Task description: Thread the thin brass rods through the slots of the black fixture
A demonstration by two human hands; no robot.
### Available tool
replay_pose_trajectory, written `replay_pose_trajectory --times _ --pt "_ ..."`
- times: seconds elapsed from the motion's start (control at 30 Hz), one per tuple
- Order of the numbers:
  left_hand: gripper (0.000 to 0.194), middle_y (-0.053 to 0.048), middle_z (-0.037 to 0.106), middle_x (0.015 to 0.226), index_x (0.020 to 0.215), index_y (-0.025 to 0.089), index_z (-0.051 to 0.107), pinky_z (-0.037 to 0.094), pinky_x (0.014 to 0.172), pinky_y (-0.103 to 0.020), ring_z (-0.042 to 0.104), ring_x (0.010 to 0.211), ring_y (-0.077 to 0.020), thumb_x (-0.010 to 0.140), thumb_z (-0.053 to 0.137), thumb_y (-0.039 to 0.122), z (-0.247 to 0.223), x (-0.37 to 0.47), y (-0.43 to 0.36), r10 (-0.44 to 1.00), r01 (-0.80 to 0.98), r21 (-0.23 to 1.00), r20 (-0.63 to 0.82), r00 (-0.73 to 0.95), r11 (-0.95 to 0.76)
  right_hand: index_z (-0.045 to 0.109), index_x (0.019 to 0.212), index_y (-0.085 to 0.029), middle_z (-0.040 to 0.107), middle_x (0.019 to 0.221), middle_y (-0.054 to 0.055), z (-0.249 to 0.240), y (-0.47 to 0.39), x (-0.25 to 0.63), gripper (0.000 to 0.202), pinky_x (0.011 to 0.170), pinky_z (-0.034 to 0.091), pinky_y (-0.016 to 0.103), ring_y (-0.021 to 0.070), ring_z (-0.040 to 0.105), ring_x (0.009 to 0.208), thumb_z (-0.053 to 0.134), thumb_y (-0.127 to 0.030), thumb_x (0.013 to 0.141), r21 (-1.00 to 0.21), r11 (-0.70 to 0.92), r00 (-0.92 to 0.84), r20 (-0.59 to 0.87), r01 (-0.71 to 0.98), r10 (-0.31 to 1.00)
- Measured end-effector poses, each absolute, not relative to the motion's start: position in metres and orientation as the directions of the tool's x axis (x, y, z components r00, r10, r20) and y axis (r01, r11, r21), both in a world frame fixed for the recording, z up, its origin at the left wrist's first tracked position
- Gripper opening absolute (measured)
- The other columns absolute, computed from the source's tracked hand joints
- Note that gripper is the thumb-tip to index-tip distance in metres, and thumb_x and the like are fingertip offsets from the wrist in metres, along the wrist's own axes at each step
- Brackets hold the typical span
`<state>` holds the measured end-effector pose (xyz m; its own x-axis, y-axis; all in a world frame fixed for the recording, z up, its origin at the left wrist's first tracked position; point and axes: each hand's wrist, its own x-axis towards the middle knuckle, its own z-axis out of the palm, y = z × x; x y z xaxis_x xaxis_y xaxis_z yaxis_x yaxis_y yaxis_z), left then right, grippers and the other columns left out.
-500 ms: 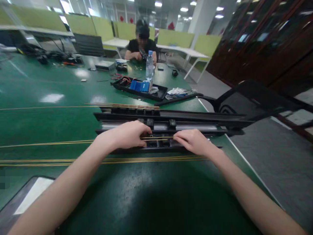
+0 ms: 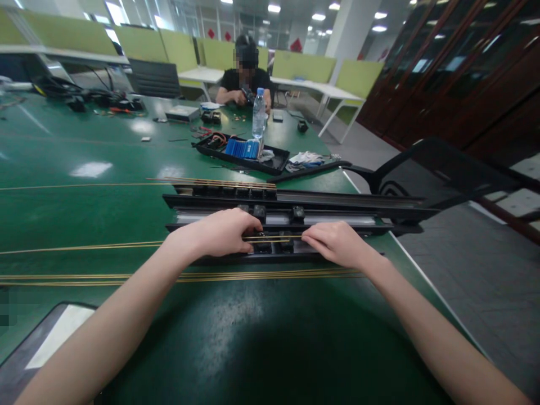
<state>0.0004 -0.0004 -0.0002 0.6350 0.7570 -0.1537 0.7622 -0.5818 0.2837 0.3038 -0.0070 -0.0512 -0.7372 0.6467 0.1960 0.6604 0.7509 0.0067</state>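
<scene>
My right hand (image 2: 333,242) pinches the tip of a thin brass-coloured rod (image 2: 278,237) between thumb and fingers. A second such rod lies just below it, its end short of that hand. My left hand (image 2: 223,232) is curled over the same rods, thumb and fingers closed around something hidden at a small black block (image 2: 264,245). Another black block (image 2: 286,243) sits between the hands, beneath the rods. Both blocks are in the nearest long black rail (image 2: 304,257). To the left, rods (image 2: 105,246) stretch out from behind my left wrist.
Behind are more black rails (image 2: 337,199) with blocks, and thin rods (image 2: 219,181) on top. Several loose rods (image 2: 253,275) lie in front. Farther off stand a black tray (image 2: 274,163), a water bottle (image 2: 259,115) and a seated person (image 2: 247,76). A chair (image 2: 417,174) is at right.
My right hand has shifted very slightly to the right along with the pinched rod tip. My left hand stays in place.
</scene>
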Motion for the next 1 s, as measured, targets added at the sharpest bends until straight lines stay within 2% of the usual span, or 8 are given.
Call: replay_pose_trajectory --times 0.23,0.4,0.57,0.73,0.87,1.0 --pt "0.045 -0.005 0.074 0.112 0.121 0.028 0.069 0.051 0.079 -0.029 0.069 0.097 -0.0224 0.077 0.07 0.04 -0.001 0.001 0.0 0.753 0.758 0.28 -0.15 0.641 -0.589 0.07 0.094 -0.016 0.072 0.083 0.007 -0.05 -0.01 0.305 0.029 0.065 0.035 0.03 0.0175 0.063 0.071 0.044 -0.026 0.102 0.091 0.781 -0.777 0.228 0.617 0.587" --pt "0.046 -0.005 0.074 0.11 0.121 0.027 0.068 0.051 0.08 -0.028 0.069 0.095 -0.0218 0.077 0.07 0.04 -0.003 0.0 0.001 0.749 0.752 0.287 -0.144 0.647 -0.594 0.068 0.085 -0.017 0.07 0.078 0.006 -0.051 -0.008 0.309 0.026 0.062 0.031 0.03 0.0164 0.059 0.068 0.046 -0.023 0.098 0.109 0.78 -0.781 0.212 0.616 0.588" --pt "0.049 -0.005 0.074 0.113 0.125 0.028 0.066 0.051 0.079 -0.028 0.069 0.097 -0.0221 0.078 0.069 0.042 -0.003 0.0 0.001 0.753 0.759 0.27 -0.15 0.64 -0.592 0.066 0.077 -0.018 0.069 0.075 0.004 -0.054 -0.002 0.316 0.023 0.061 0.031 0.029 0.0162 0.06 0.068 0.05 -0.02 0.092 0.04 0.734 -0.724 0.211 0.678 0.657" --pt "0.048 -0.006 0.073 0.116 0.124 0.026 0.067 0.051 0.084 -0.031 0.068 0.103 -0.0242 0.078 0.068 0.041 -0.003 0.006 -0.004 0.775 0.785 0.227 -0.152 0.614 -0.577 0.07 0.092 -0.018 0.073 0.084 0.004 -0.054 -0.005 0.318 0.017 0.066 0.037 0.028 0.0176 0.065 0.074 0.054 -0.017 0.085 -0.074 0.726 -0.693 0.246 0.683 0.677" --pt "0.045 -0.007 0.072 0.118 0.119 0.025 0.068 0.051 0.085 -0.032 0.068 0.104 -0.0253 0.079 0.066 0.045 -0.008 0.01 -0.006 0.775 0.782 0.195 -0.126 0.619 -0.593 0.07 0.098 -0.018 0.07 0.078 0.002 -0.054 -0.01 0.308 0.018 0.065 0.038 0.027 0.0162 0.063 0.069 0.055 -0.027 0.092 -0.152 0.703 -0.653 0.278 0.695 0.705" --pt "0.043 -0.007 0.072 0.115 0.115 0.024 0.068 0.051 0.083 -0.033 0.068 0.101 -0.0252 0.078 0.065 0.046 -0.013 0.011 -0.006 0.772 0.776 0.179 -0.111 0.626 -0.604 0.067 0.1 -0.018 0.069 0.077 0.003 -0.051 -0.01 0.291 0.027 0.064 0.037 0.028 0.0167 0.063 0.07 0.053 -0.04 0.097 -0.122 0.696 -0.651 0.273 0.707 0.709"
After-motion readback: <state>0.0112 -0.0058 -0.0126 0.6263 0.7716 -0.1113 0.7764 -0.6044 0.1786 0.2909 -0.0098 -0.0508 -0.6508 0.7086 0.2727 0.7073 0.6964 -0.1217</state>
